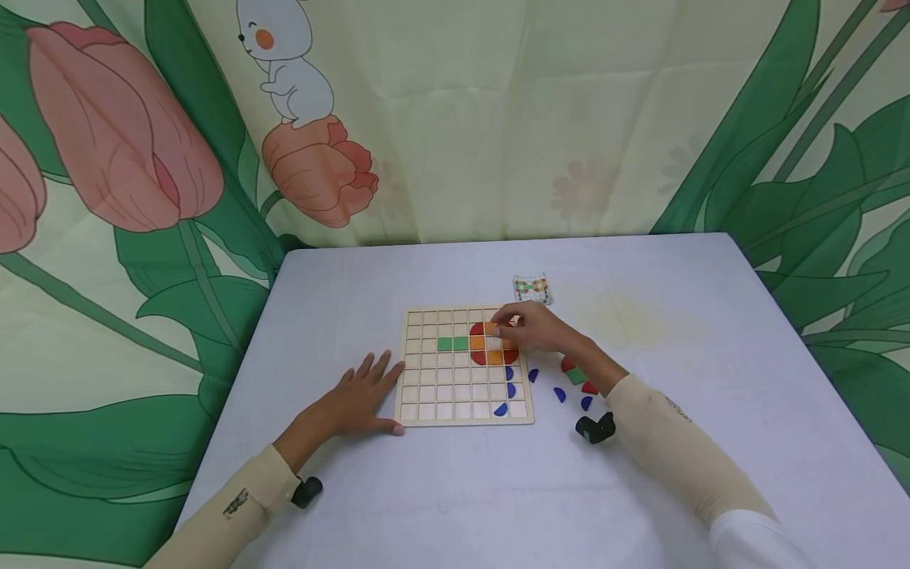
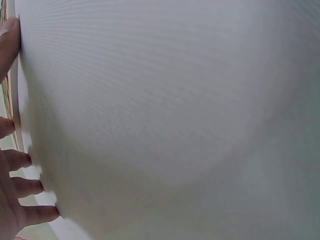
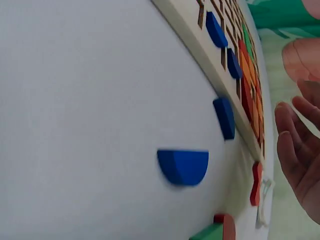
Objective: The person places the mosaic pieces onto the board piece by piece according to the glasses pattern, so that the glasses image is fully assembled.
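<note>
Two hands at work: left hand (image 1: pixel 359 399) flat, fingers spread, against the grid board (image 1: pixel 465 367) edge to steady it; right hand (image 1: pixel 536 330) reaching over the red and orange pieces (image 1: pixel 490 344), fingertips apparently pinching one, grasp unclear; loose blue pieces (image 3: pixel 183 166) spare just beside.

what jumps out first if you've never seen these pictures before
The wooden grid board in the middle of the pale table draws the eye, with its cluster of red, orange and green pieces near the top right. The right hand reaches over that cluster, while the left hand lies flat against the board's left edge. Loose blue pieces lie on the table to the board's right, and a bold tulip backdrop fills the rest.
</note>
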Action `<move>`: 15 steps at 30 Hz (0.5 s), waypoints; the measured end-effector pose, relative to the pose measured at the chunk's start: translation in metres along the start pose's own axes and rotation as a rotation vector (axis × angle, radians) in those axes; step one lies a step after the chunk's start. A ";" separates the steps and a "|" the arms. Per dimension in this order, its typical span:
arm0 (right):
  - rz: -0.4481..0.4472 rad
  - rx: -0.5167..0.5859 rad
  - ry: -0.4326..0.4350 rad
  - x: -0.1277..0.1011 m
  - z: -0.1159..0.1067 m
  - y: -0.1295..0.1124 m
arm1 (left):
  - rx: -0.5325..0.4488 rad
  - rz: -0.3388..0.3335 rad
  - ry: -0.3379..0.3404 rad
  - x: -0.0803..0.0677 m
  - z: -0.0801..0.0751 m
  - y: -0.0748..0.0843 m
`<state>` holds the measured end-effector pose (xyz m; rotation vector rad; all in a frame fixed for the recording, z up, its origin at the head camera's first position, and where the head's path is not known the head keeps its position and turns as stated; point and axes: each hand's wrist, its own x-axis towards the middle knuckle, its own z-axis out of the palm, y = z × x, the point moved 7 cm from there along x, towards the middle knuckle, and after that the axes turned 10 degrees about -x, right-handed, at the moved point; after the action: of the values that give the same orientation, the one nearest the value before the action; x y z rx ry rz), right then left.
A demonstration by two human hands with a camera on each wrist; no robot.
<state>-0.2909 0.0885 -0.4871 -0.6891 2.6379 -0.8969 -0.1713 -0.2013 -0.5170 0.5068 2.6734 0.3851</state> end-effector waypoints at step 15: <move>0.289 -0.131 0.071 -0.020 -0.034 0.060 | -0.010 0.014 0.000 -0.002 -0.003 0.003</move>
<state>-0.3080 0.1576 -0.4964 -0.2948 2.7823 -0.6831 -0.1698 -0.2002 -0.5129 0.5231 2.6677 0.4025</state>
